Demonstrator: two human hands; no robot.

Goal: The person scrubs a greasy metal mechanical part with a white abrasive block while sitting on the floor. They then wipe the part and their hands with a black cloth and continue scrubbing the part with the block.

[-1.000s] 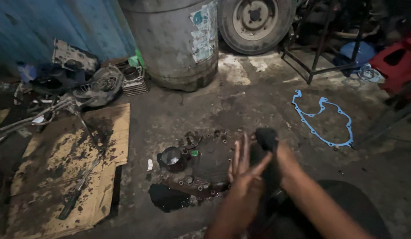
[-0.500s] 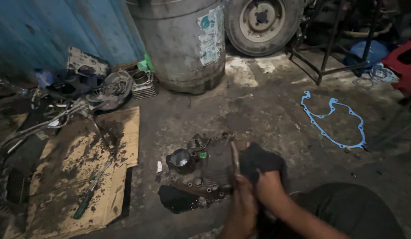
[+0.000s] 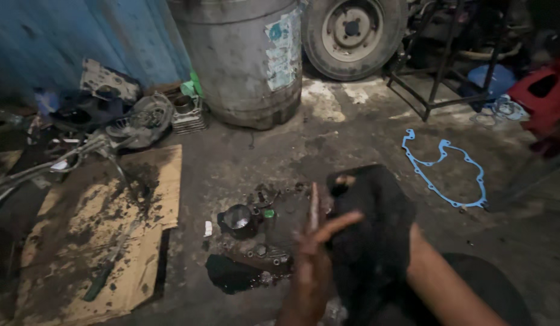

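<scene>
Low in the frame's middle, my left hand spreads its fingers wide against the black rag. My right hand is wrapped inside that rag, its grip hidden. The blue gasket lies on the floor, right of centre.

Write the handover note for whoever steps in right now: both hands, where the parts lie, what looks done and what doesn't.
Left hand: fingers spread open, holding nothing, pressed against the black rag.
Right hand: hidden under the rag, apparently gripping it; the grip cannot be seen.
Parts: a small dark engine part and loose bolts lie on the oily concrete floor just ahead of the hands, beside a dark oil puddle.
A blue gasket lies flat on the floor to the right, untouched.
Stained cardboard with a tool lies to the left.
Done: parts laid out. Left: hands are oily, gasket unfitted.
</scene>
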